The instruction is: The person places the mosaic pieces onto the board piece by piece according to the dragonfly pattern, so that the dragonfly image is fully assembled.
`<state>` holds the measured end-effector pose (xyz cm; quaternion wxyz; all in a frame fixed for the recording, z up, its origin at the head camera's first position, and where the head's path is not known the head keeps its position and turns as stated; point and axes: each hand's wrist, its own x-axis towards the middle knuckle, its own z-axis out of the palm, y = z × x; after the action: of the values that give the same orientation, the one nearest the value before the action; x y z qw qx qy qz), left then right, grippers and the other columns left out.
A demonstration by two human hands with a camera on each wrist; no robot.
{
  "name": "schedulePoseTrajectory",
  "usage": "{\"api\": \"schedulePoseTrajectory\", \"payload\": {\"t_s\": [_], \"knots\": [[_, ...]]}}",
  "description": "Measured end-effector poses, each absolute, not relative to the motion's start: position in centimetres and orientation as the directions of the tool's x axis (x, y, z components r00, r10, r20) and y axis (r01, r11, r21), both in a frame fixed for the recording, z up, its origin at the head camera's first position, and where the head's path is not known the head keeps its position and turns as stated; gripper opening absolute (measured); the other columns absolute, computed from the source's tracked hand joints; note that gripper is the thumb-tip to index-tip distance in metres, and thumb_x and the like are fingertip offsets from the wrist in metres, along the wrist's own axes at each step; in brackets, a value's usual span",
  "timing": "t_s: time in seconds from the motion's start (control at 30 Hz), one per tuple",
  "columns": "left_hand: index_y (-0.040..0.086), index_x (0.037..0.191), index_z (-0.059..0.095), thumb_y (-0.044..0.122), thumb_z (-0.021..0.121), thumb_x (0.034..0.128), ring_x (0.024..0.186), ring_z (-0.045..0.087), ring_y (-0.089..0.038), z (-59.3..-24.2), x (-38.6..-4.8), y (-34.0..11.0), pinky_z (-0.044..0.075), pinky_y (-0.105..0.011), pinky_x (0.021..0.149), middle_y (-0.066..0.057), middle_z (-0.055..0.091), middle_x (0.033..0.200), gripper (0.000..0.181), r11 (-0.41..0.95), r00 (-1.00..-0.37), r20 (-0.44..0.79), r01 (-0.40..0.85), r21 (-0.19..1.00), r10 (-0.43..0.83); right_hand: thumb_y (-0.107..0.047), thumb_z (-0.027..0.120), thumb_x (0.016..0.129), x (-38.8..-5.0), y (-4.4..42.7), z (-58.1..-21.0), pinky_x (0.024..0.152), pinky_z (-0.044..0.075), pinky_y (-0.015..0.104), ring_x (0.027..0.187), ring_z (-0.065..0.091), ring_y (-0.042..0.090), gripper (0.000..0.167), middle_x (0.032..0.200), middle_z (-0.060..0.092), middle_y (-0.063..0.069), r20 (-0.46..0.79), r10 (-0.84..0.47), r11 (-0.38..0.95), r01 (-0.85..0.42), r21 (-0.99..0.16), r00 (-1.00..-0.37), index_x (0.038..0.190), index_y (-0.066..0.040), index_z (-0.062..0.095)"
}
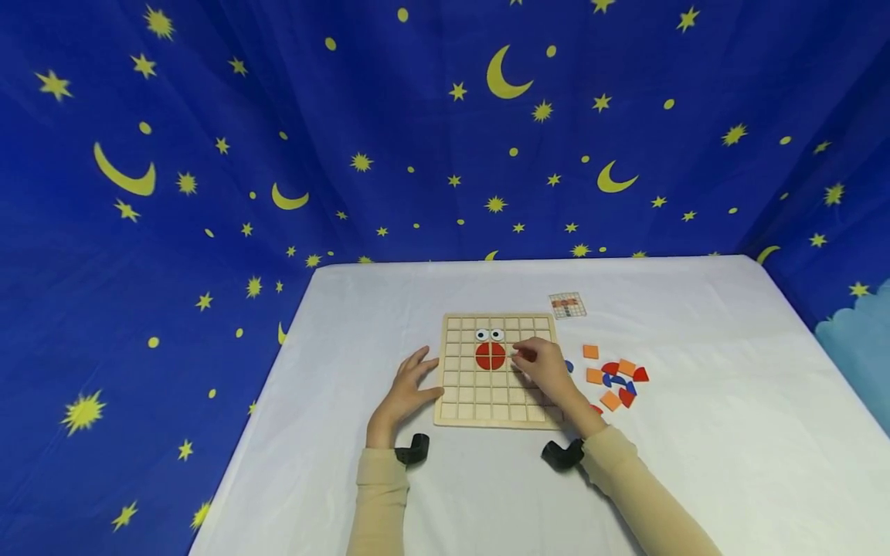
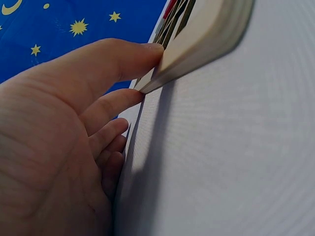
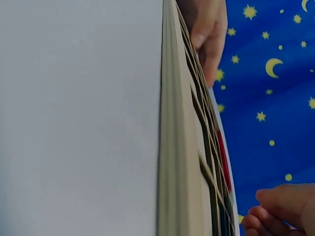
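Note:
A wooden grid board [image 1: 462, 411] lies on the table between the two hands. Two round eye pieces [image 1: 497, 334] sit side by side in its upper cells, and below them red pieces [image 1: 490, 356] form a disc. My left hand [image 1: 405, 392] rests at the board's left edge with fingers spread; in the left wrist view the thumb [image 2: 142, 59] touches the rim. Over the right part of the grid hovers my right hand [image 1: 545, 372], just right of the red disc, thumb and fingers bent loosely. No piece shows between its fingertips.
Right of the board lie several loose pieces: orange squares [image 1: 610, 400], red rounded pieces [image 1: 640, 374] and blue ones [image 1: 615, 380], some partly behind the right hand. A small pattern card [image 1: 568, 305] lies beyond the board's upper right corner. Blue starry cloth [image 1: 417, 116] hangs behind the white table [image 1: 709, 347].

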<state>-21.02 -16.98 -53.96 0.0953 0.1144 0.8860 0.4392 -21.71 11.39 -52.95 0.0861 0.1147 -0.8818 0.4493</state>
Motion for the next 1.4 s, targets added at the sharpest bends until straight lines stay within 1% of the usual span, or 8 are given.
{"api": "schedulePoseTrajectory", "payload": {"t_s": [0.17, 0.5, 0.63, 0.77, 0.93, 1.03, 1.2, 1.4], "knots": [[0.005, 0.134, 0.052, 0.019, 0.072, 0.0790, 0.146, 0.017, -0.036, -53.9, -21.0, -17.1, 0.018, -0.060, 0.116, -0.012, 0.027, 0.157, 0.060, 0.588, -0.954, -0.070, 0.121, 0.799, 0.290, 0.000, 0.067, 0.082, -21.5, 13.1, -52.6, 0.066, 0.054, 0.023, 0.075, 0.064, 0.021, 0.020, 0.086, 0.068, 0.014, 0.278, -0.084, 0.590, -0.272, -0.760, -0.957, 0.101, 0.006, 0.069], [0.005, 0.134, 0.052, 0.019, 0.072, 0.0784, 0.146, 0.016, -0.036, -53.9, -21.0, -17.2, 0.016, -0.061, 0.116, -0.011, 0.026, 0.157, 0.061, 0.585, -0.955, -0.076, 0.111, 0.804, 0.287, 0.000, 0.068, 0.082, -21.1, 16.4, -52.5, 0.065, 0.052, 0.021, 0.077, 0.063, 0.021, 0.023, 0.086, 0.068, 0.014, 0.285, -0.039, 0.627, -0.246, -0.740, -0.958, 0.104, 0.006, 0.069], [0.005, 0.134, 0.053, 0.019, 0.073, 0.0783, 0.146, 0.015, -0.036, -54.0, -21.0, -17.3, 0.016, -0.060, 0.116, -0.011, 0.027, 0.157, 0.061, 0.583, -0.957, -0.075, 0.107, 0.806, 0.280, 0.000, 0.068, 0.082, -21.2, 17.5, -52.5, 0.068, 0.054, 0.026, 0.081, 0.064, 0.025, 0.026, 0.090, 0.068, 0.017, 0.290, -0.032, 0.640, -0.242, -0.730, -0.957, 0.107, 0.007, 0.067], [0.006, 0.134, 0.053, 0.020, 0.073, 0.0783, 0.146, 0.016, -0.036, -54.0, -21.1, -17.3, 0.016, -0.060, 0.116, -0.011, 0.027, 0.157, 0.061, 0.582, -0.957, -0.071, 0.112, 0.805, 0.282, 0.001, 0.069, 0.081, -21.3, 18.4, -52.6, 0.071, 0.055, 0.036, 0.085, 0.066, 0.031, 0.030, 0.096, 0.069, 0.021, 0.296, -0.011, 0.664, -0.228, -0.712, -0.955, 0.109, 0.008, 0.066], [0.005, 0.134, 0.053, 0.021, 0.073, 0.0784, 0.146, 0.016, -0.037, -54.0, -21.1, -17.2, 0.016, -0.061, 0.116, -0.012, 0.026, 0.157, 0.061, 0.579, -0.955, -0.074, 0.111, 0.807, 0.287, 0.002, 0.069, 0.079, -21.3, 19.4, -52.8, 0.080, 0.053, 0.048, 0.092, 0.066, 0.036, 0.032, 0.101, 0.069, 0.023, 0.289, 0.021, 0.678, -0.198, -0.707, -0.957, 0.110, 0.008, 0.065], [0.005, 0.134, 0.053, 0.021, 0.073, 0.0783, 0.146, 0.016, -0.037, -54.0, -21.1, -17.2, 0.016, -0.061, 0.116, -0.012, 0.026, 0.157, 0.061, 0.577, -0.955, -0.076, 0.108, 0.810, 0.286, 0.004, 0.067, 0.078, -21.3, 19.8, -52.8, 0.085, 0.050, 0.052, 0.097, 0.064, 0.040, 0.033, 0.103, 0.068, 0.026, 0.284, 0.031, 0.682, -0.188, -0.706, -0.958, 0.110, 0.010, 0.064], [0.005, 0.134, 0.053, 0.020, 0.073, 0.0782, 0.146, 0.016, -0.037, -54.0, -21.1, -17.2, 0.016, -0.062, 0.115, -0.012, 0.027, 0.157, 0.061, 0.581, -0.955, -0.071, 0.115, 0.806, 0.288, 0.007, 0.063, 0.074, -21.1, 20.6, -53.0, 0.088, 0.048, 0.054, 0.100, 0.062, 0.042, 0.036, 0.106, 0.066, 0.028, 0.273, 0.086, 0.698, -0.137, -0.703, -0.958, 0.110, 0.011, 0.064], [0.006, 0.134, 0.053, 0.020, 0.073, 0.0783, 0.146, 0.016, -0.036, -54.1, -21.1, -17.1, 0.016, -0.062, 0.115, -0.011, 0.026, 0.157, 0.061, 0.590, -0.957, -0.085, 0.101, 0.801, 0.279, 0.007, 0.066, 0.077, -21.0, 21.1, -53.1, 0.087, 0.049, 0.054, 0.099, 0.061, 0.042, 0.035, 0.107, 0.064, 0.031, 0.238, 0.098, 0.697, -0.104, -0.709, -0.966, 0.112, 0.013, 0.062]]}}
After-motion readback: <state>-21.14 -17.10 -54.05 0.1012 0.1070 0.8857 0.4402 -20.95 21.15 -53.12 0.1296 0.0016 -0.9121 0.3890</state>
